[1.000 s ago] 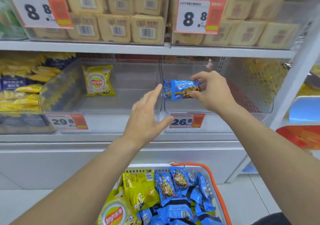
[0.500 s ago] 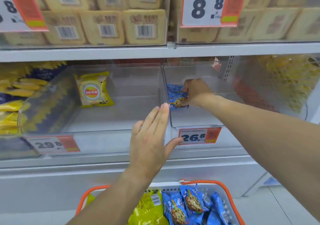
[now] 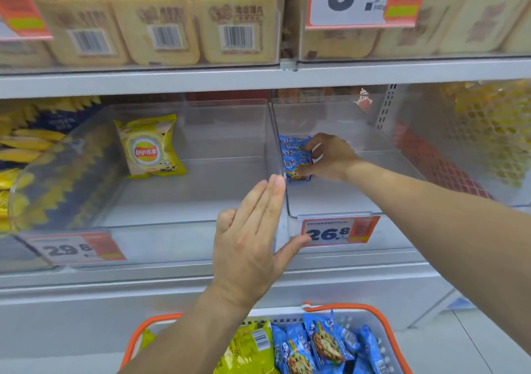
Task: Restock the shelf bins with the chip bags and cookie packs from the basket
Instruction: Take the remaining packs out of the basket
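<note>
Right hand (image 3: 330, 158): grasping blue cookie pack (image 3: 296, 158), far left of right bin (image 3: 330, 201).
Left hand (image 3: 253, 238): released, fingers straight, at bin divider.

Bright, even store light; soft blur throughout, wide-angle bending at edges, faint bin-wall glare.

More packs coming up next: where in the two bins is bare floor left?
Left bin: bare floor right of the chip bag. Right bin: bare in front and right of the cookie packs, which the right hand crowds.
</note>
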